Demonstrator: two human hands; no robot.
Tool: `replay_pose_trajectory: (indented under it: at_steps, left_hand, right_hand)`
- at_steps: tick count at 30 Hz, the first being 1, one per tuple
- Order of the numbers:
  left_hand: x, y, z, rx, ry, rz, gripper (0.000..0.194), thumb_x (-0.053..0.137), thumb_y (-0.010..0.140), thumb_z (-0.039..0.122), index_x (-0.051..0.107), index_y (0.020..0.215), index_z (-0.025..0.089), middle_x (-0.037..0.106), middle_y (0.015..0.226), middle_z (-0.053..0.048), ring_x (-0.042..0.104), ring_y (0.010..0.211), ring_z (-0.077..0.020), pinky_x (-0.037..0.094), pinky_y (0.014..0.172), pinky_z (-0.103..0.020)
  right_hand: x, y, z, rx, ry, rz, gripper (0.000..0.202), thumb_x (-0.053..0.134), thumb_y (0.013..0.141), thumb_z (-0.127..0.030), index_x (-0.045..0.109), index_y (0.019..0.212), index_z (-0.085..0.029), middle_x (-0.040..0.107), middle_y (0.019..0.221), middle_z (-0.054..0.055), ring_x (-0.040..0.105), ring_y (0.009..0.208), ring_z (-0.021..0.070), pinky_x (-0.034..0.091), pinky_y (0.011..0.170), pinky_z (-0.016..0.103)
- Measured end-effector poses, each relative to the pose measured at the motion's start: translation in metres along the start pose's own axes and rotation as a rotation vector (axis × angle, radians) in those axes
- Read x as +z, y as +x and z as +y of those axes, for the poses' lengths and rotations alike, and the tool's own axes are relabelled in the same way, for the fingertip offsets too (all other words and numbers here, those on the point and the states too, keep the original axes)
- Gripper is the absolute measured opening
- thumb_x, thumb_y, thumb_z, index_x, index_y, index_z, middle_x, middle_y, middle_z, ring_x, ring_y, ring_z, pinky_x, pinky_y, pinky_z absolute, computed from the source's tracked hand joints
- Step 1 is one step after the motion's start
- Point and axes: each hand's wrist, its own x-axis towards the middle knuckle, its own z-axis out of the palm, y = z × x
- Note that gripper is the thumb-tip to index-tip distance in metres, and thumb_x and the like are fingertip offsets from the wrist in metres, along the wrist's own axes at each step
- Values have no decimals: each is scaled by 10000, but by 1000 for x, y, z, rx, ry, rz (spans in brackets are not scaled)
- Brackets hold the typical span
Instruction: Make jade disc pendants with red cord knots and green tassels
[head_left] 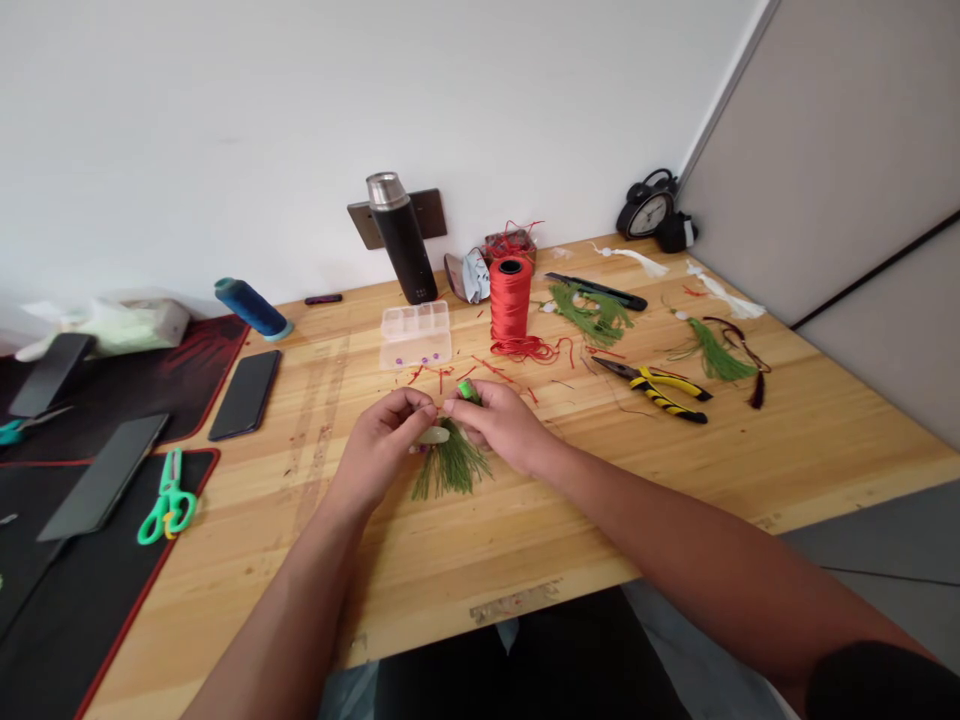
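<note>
My left hand (390, 440) is closed in a pinch at the top of a green tassel (452, 465), with a pale oval piece (433, 435) just under its fingertips. A few small purple beads show beside that piece, partly covered. My right hand (499, 425) is wrapped round a bright green object that looks like a lighter (469, 390). Its fingertips almost meet those of the left hand above the tassel. A bit of red cord seems to run between the fingers, too small to make out well. The tassel's strands fan out over the wooden table (420, 560).
Behind my hands stand a clear bead box (416, 350), a red thread spool (511, 305) and a black flask (409, 240). To the right lie pliers (660, 390), a utility knife (600, 290) and more tassels (720, 355). Green scissors (171, 500) and a phone (245, 395) lie left.
</note>
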Motion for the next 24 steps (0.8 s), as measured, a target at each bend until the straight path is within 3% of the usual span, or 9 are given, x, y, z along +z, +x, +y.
replay_pose_trajectory:
  at_steps: [6,14,24]
  left_hand:
    - [-1,0,2,0,-4,9,263,806,849,445,709,840,202,676,777,-14,606,676,-151,516,618,-256]
    - [0,-1,2,3,26,7,275,806,844,465,719,830,204,694,769,-19,611,662,-157,491,608,-263]
    - [-2,0,1,-32,60,-43,282,804,857,476,738,871,202,703,788,-25,616,689,-162,487,634,-270]
  right_hand:
    - [-1,-1,-1,-23,56,-26,313,755,881,-409,506,804,-235,388,572,-94,339,472,90,223,459,239]
    - [-3,-3,2,-112,-169,-8,259,751,891,-461,663,931,-221,533,680,-44,431,573,133,312,513,268]
    - [-2,-5,-1,-122,-237,43,194,706,903,-391,624,845,-226,513,644,-50,445,586,142,326,549,283]
